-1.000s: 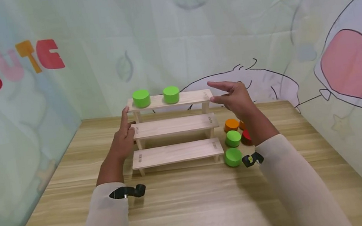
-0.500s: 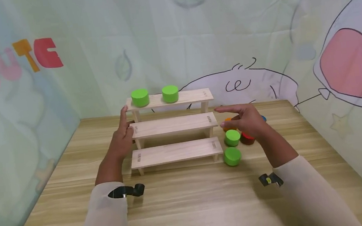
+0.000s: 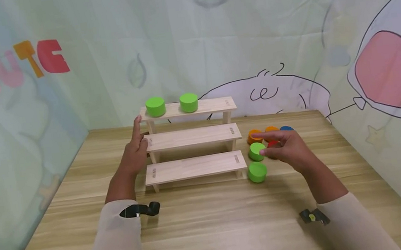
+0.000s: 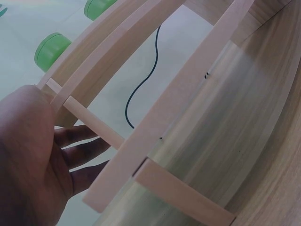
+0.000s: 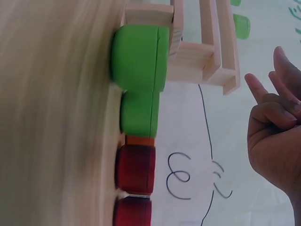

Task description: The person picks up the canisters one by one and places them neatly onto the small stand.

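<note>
A wooden three-tier stand (image 3: 192,137) sits on the table, with two green round blocks on its top tier, the left one (image 3: 155,107) and the right one (image 3: 188,103). My left hand (image 3: 136,156) holds the stand's left end; the left wrist view has its fingers reaching behind the wooden pieces (image 4: 171,101). Right of the stand, my right hand (image 3: 290,149) hovers over loose blocks, thumb and index finger extended and apart. Its thumb tip is nearest a green block (image 3: 256,151); contact cannot be told. Another green block (image 3: 257,172) lies in front of that one.
Behind the right hand are two orange blocks, one near the stand (image 3: 253,136) and one farther right (image 3: 271,128), and a blue block (image 3: 286,128). A red block (image 3: 272,144) is partly hidden by the hand. Printed cloth walls (image 3: 258,43) enclose the wood-grain table (image 3: 213,227).
My right hand has come down and toward me from beside the top tier to the loose blocks, uncovering orange and blue ones. The left hand stays at the stand's left end.
</note>
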### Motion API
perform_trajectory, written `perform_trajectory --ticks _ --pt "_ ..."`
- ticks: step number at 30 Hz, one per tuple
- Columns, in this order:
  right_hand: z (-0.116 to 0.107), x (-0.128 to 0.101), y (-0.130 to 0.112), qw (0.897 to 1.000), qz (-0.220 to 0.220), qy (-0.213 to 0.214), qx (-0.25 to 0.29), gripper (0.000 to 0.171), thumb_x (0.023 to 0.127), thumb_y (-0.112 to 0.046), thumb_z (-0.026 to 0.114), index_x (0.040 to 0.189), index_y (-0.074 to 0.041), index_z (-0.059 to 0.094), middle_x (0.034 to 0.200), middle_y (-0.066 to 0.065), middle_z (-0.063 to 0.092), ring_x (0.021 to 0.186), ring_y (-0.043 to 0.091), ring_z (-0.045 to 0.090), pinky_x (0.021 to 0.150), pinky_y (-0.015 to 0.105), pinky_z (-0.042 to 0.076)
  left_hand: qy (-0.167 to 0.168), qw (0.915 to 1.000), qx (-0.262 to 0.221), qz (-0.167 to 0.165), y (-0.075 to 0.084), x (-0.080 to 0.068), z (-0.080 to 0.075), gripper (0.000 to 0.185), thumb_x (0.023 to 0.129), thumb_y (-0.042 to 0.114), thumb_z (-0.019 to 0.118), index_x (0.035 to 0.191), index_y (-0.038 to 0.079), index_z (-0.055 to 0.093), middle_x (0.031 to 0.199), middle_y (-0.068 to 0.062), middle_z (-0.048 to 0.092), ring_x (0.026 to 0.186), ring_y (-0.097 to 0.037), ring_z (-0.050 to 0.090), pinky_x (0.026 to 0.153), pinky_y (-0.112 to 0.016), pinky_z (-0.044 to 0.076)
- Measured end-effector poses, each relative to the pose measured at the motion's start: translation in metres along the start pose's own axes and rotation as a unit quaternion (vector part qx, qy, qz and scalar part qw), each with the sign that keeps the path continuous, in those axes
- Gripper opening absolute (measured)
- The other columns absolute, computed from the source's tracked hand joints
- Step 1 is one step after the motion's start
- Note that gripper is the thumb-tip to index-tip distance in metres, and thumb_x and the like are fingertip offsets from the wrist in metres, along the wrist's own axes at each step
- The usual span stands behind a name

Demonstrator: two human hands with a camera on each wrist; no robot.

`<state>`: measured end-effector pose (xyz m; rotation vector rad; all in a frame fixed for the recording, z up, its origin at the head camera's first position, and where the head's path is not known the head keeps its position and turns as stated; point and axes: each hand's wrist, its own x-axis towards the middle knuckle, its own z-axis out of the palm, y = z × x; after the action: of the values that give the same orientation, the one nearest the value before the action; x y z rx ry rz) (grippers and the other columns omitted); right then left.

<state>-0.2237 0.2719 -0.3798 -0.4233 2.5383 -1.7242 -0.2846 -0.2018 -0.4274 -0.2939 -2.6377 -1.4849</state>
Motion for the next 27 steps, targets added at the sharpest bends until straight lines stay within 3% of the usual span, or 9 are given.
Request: perform_trajectory --ticks 4,8,14,18,21,22,23,25,27 --pt "-0.005 -0.005 0.005 0.999 0.031 0.01 -0.009 0.049 0.093 -0.007 0.085 0.14 -0.012 0.076 0.118 -0.003 0.069 0.051 0.01 0.037 0.049 0.021 0.033 -0.003 1.0 -0.005 -0.001 0.002 -0.001 -0.001 0.07 0.116 0.027 0.023 0.171 0.053 -0.013 0.176 -0.029 0.03 0.158 -0.056 0.039 0.128 -0.073 0.03" --pt "-0.004 -0.008 0.008 0.998 0.06 0.003 -0.002 0.05 0.093 -0.007 0.086 0.141 -0.014 0.075 0.114 -0.007 0.076 0.048 0.011 0.032 0.048 0.021 0.03 -0.004 1.0 -0.005 -0.006 0.003 -0.001 -0.001 0.07 0.116 0.027 0.023 0.171 0.053 -0.014 0.178 -0.027 0.028 0.159 -0.056 0.037 0.128 -0.073 0.03" --pt "0.001 -0.011 0.02 0.998 0.069 -0.015 0.0 0.053 0.09 -0.008 0.089 0.141 -0.01 0.075 0.12 0.012 0.068 0.053 0.011 0.031 0.05 0.02 0.029 -0.004 1.0 -0.007 -0.005 0.002 -0.001 0.0 0.071 0.116 0.027 0.023 0.171 0.053 -0.013 0.178 -0.026 0.027 0.159 -0.056 0.036 0.129 -0.073 0.029" --pt "0.002 -0.012 0.026 0.995 0.091 -0.036 -0.022 0.054 0.09 -0.011 0.089 0.142 -0.012 0.074 0.086 0.001 0.055 0.061 0.015 0.04 0.05 0.021 0.031 -0.006 1.0 -0.005 -0.002 0.001 0.0 0.0 0.071 0.116 0.027 0.023 0.171 0.053 -0.013 0.177 -0.028 0.028 0.159 -0.056 0.037 0.129 -0.073 0.029" --pt "0.001 -0.011 0.031 0.994 0.097 -0.05 -0.016 0.054 0.091 -0.009 0.088 0.143 -0.01 0.073 0.063 -0.007 0.038 0.056 0.014 0.038 0.049 0.021 0.031 -0.005 1.0 -0.003 0.0 0.002 0.001 0.0 0.071 0.116 0.026 0.024 0.171 0.053 -0.013 0.178 -0.027 0.027 0.16 -0.056 0.036 0.129 -0.072 0.028" --pt "0.0 -0.011 0.033 0.994 0.095 -0.056 -0.011 0.054 0.091 -0.008 0.087 0.144 -0.009 0.072 0.062 -0.009 0.04 0.052 0.013 0.035 0.049 0.021 0.03 -0.004 1.0 -0.002 0.0 0.002 0.001 -0.001 0.071 0.116 0.026 0.024 0.171 0.053 -0.013 0.178 -0.027 0.028 0.16 -0.055 0.036 0.129 -0.072 0.028" --pt "0.0 -0.01 0.034 0.994 0.094 -0.063 -0.005 0.055 0.092 -0.007 0.086 0.144 -0.008 0.071 0.062 -0.01 0.041 0.051 0.012 0.035 0.049 0.021 0.03 -0.003 1.0 -0.001 0.0 0.002 0.001 -0.001 0.072 0.116 0.026 0.024 0.171 0.053 -0.012 0.178 -0.027 0.028 0.16 -0.055 0.036 0.13 -0.072 0.028" --pt "-0.001 -0.01 0.038 0.992 0.091 -0.082 0.008 0.056 0.092 -0.006 0.085 0.146 -0.007 0.07 0.075 -0.013 0.061 0.046 0.011 0.03 0.049 0.021 0.03 -0.003 1.0 -0.002 -0.002 0.002 0.001 -0.001 0.072 0.116 0.026 0.024 0.171 0.054 -0.013 0.178 -0.027 0.027 0.16 -0.055 0.035 0.13 -0.072 0.027" --pt "-0.001 -0.01 0.043 0.99 0.091 -0.103 0.016 0.058 0.092 -0.006 0.085 0.147 -0.007 0.068 0.101 -0.01 0.077 0.046 0.01 0.03 0.049 0.021 0.03 -0.005 1.0 -0.004 -0.006 0.002 0.0 -0.001 0.071 0.116 0.027 0.024 0.17 0.054 -0.013 0.178 -0.027 0.028 0.16 -0.056 0.035 0.129 -0.073 0.027"
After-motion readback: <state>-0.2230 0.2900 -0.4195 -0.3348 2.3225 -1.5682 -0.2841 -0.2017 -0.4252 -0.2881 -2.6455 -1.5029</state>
